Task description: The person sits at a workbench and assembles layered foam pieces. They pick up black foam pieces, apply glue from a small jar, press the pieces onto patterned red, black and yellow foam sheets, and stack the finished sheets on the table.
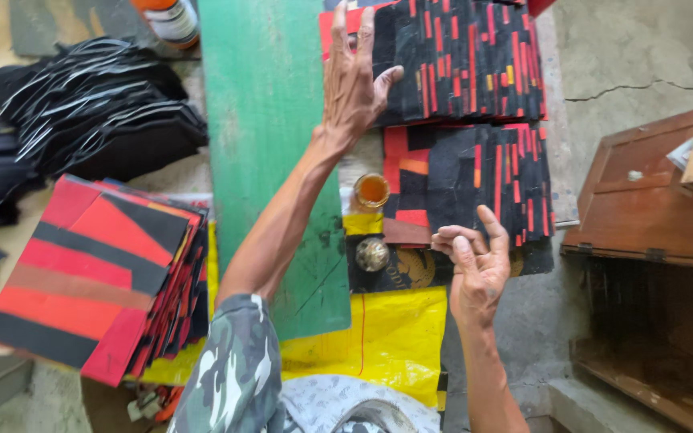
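Note:
My left hand (pixel 352 84) reaches forward with its fingers spread, lying flat on the left edge of a far stack of black-and-red patchwork pieces (pixel 467 60); it grips nothing. My right hand (pixel 476 269) is palm-up with loosely curled fingers at the front edge of a nearer stack of black-and-red pieces (pixel 483 180). Nothing shows in that hand. Between my arms stand a small glass jar of amber liquid (pixel 372 191) and a round shiny lid (pixel 373 254).
A green board (pixel 262 144) lies under my left arm, over a yellow sheet (pixel 399 337). At left sit a stack of red-and-black panels (pixel 94 273) and a heap of black strips (pixel 98 104). A bottle (pixel 172 20) stands far back. A wooden box (pixel 643 208) is at right.

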`<state>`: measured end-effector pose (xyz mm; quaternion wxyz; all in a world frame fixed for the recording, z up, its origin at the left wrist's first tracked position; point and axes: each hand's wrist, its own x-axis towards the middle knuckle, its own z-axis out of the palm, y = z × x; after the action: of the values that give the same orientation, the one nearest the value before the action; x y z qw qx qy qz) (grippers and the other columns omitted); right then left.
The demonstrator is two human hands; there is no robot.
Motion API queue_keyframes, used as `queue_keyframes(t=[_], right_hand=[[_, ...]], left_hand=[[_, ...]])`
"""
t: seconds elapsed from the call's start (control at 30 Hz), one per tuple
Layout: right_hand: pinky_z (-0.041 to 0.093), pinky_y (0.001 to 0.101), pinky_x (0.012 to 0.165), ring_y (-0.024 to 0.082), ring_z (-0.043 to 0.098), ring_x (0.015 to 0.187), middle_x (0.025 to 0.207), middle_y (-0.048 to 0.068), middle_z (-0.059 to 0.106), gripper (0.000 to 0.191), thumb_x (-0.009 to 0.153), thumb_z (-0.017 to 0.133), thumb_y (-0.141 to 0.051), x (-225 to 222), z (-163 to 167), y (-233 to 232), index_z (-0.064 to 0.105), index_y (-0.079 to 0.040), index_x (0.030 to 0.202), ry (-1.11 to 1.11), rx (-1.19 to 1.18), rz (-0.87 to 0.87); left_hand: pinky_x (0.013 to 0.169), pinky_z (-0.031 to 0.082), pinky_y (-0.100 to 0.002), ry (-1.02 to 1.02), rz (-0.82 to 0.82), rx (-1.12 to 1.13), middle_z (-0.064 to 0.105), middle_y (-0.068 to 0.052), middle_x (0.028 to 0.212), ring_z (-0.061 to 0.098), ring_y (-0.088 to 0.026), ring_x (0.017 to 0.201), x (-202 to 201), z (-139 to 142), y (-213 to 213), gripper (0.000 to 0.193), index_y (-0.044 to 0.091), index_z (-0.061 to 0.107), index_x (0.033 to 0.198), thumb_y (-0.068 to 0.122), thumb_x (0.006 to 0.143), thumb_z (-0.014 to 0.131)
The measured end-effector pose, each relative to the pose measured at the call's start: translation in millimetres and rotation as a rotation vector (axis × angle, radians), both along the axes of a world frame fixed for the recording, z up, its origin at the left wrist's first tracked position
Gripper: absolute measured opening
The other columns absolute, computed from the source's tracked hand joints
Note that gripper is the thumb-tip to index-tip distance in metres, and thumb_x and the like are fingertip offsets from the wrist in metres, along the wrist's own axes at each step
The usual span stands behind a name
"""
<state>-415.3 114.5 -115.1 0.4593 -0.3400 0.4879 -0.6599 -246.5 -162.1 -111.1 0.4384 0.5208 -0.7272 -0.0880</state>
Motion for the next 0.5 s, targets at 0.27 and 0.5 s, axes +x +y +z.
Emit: queue_keyframes(t=[0.27,0.5], right_hand=[[0.059,0.0400,0.097,0.025,0.070,0.103,0.114,0.019,0.069,0.050,0.107,0.056,0.002,11.2,-2.8,20.9,0.039,0.000,0.154,0.008,-0.014,0.093],[0.058,0.0402,0.099,0.025,0.070,0.105,0.114,0.018,0.069,0.048,0.109,0.055,0.002,32.7,5.7,31.7,0.039,0.001,0.154,0.004,-0.041,0.187]], left_hand=[[0.087,0.058,-0.039,0.065,0.060,0.244,0.072,-0.012,0.111,0.070,-0.026,0.099,191.6,63.8,213.6,0.036,0.003,0.067,0.128,0.012,0.095,0.080],[0.096,0.049,-0.045,-0.349,0.214,0.231,0.063,-0.017,0.119,0.057,-0.036,0.110,268.6,71.9,269.0,0.048,-0.005,0.068,0.119,0.014,0.079,0.086]])
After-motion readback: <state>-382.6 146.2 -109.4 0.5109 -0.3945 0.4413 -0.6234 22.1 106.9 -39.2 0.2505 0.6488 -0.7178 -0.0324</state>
